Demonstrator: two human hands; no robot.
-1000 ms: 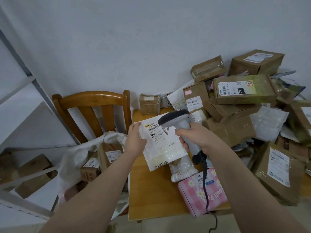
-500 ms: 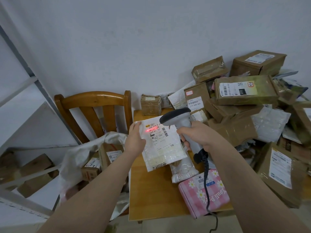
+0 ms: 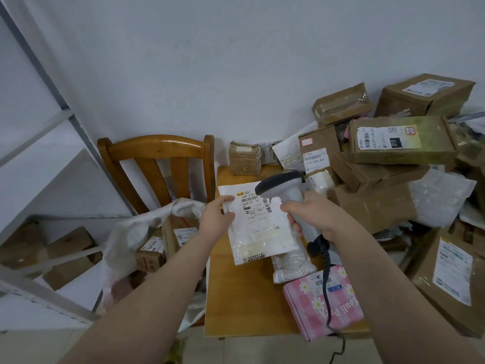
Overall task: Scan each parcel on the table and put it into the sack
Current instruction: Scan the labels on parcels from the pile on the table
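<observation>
The sack (image 3: pixel 136 232) lies left of the table (image 3: pixel 236 298); parcels (image 3: pixel 380 206) heap on its right.

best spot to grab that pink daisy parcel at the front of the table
Grip the pink parcel by its near-left corner, coming from the front edge of the table. It lies flat and that corner seems to overhang, so fingers could slip under. The scanner cable drapes over its top, and a clear-wrapped packet crowds its far side.

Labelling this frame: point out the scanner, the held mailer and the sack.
scanner (image 3: pixel 282 181): head view, on its dark head.
mailer (image 3: pixel 258 215): head view, on its printed label.
sack (image 3: pixel 124 239): head view, on its white cloth near the mouth.
</observation>
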